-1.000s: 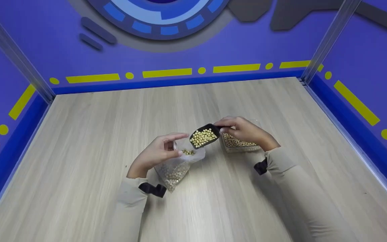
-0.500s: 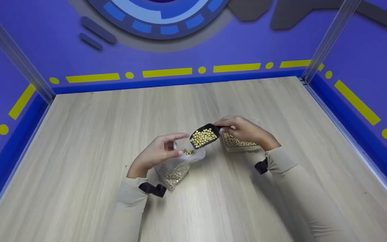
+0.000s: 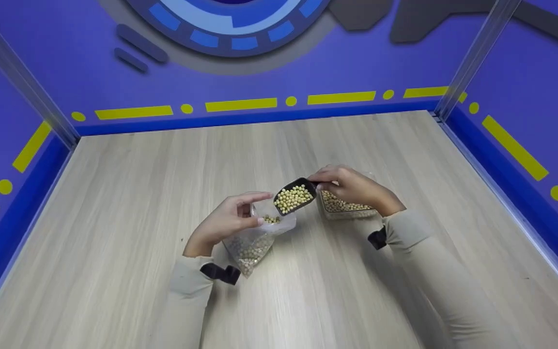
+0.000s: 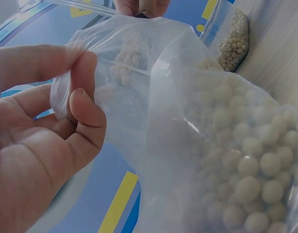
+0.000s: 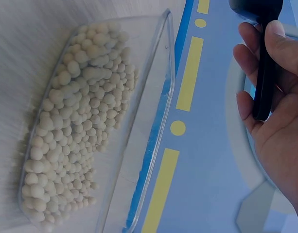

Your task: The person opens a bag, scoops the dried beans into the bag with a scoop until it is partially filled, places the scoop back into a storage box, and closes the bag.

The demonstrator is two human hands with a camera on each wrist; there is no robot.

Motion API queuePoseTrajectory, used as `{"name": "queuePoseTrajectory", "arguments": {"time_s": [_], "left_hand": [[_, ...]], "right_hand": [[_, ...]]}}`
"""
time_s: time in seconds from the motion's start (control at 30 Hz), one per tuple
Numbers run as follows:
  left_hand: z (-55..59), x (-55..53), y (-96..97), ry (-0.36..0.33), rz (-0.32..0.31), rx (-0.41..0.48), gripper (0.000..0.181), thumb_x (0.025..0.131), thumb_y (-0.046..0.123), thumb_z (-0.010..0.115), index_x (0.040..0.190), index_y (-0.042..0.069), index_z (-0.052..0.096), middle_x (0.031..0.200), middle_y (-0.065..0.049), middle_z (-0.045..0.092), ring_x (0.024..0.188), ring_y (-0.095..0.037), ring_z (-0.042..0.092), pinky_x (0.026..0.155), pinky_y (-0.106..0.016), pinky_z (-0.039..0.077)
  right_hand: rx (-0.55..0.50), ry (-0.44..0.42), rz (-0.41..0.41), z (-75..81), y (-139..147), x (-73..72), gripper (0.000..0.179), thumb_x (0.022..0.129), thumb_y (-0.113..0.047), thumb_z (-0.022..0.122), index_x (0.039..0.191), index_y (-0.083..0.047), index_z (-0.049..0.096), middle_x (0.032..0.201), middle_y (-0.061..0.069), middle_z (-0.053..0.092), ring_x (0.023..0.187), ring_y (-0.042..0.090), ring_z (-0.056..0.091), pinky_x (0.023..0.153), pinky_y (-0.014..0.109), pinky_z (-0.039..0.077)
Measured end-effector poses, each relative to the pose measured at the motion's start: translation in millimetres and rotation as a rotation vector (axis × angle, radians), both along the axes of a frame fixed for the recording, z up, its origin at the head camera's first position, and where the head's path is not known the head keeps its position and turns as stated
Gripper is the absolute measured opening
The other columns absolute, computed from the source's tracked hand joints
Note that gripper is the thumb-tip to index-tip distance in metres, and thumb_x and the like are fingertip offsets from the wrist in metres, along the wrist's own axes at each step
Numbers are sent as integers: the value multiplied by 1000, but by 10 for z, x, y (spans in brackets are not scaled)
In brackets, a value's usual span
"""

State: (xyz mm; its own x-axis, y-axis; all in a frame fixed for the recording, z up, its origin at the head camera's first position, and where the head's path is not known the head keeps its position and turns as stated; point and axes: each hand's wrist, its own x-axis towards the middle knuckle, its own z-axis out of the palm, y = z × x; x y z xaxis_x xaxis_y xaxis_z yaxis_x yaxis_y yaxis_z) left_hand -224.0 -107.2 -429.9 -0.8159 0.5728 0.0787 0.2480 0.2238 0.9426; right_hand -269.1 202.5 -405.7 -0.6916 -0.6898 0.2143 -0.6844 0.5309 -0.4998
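Nearest the person, the bag point(image 3: 255, 249) slants above the table point(image 3: 162, 169), its lower corner bulging with pale beans point(image 4: 251, 165) and its mouth facing up and away. At the bag's left edge, the left hand point(image 3: 225, 218) pinches the thin plastic of the rim between thumb and fingers, the index finger reaching along it. Just beyond the bag's mouth and to its right, the scoop point(image 3: 303, 182) is tilted, heaped with beans, its front lip close to the opening; whether lip and plastic touch is hard to tell from above. The right hand point(image 3: 354, 189) grips the scoop's handle, farther out to the right of the bag. Right of the bag too, partly under that hand, the clear box point(image 5: 139, 43) holds more beans. Beyond the bag, past the table's back edge, rises the blue wall point(image 3: 250, 89). The likeliest trouble is spillage: with the rim held only at the left, the limp far side could fold under the lip, and too quick a tip of so full a scoop could send beans rolling across the table.
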Motion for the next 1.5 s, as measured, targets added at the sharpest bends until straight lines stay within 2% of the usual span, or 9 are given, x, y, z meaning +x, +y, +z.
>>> {"name": "queuePoseTrajectory", "arguments": {"time_s": [0.43,0.73,1.0,1.23,1.5], "left_hand": [[-9,-5,-1,3,-10,10,53,83,-2,66,134,-1,54,79,1,46,67,-8,41,62,-18,39],[-22,-13,3,11,-9,10,53,82,-2,66,134,-3,53,76,1,44,65,-7,40,62,-18,38],[-3,0,1,9,-9,12,53,83,-3,66,134,-2,54,79,0,46,65,-7,39,60,-18,36],[-6,3,4,11,-10,11,53,83,-2,66,134,-2,54,86,-6,50,65,-7,41,61,-17,37],[3,0,5,25,-10,-2,52,83,-3,66,134,-2,54,76,0,46,64,-7,39,60,-18,37]], "right_hand": [[28,43,-3,42,-8,9,30,91,-4,61,121,-5,67,114,13,69,107,30,63,96,44,48],[57,37,-17,74,-11,24,30,92,-5,60,122,-4,66,115,14,68,109,31,61,98,44,46],[60,34,-2,96,-20,22,29,93,-5,59,121,-4,67,115,13,68,109,29,62,97,41,47],[88,36,-18,119,-23,27,30,93,-6,59,122,-6,66,115,12,68,110,29,61,99,42,46],[87,57,9,134,-32,16,30,92,-4,60,121,-5,67,112,12,70,105,28,63,94,41,48]]}}
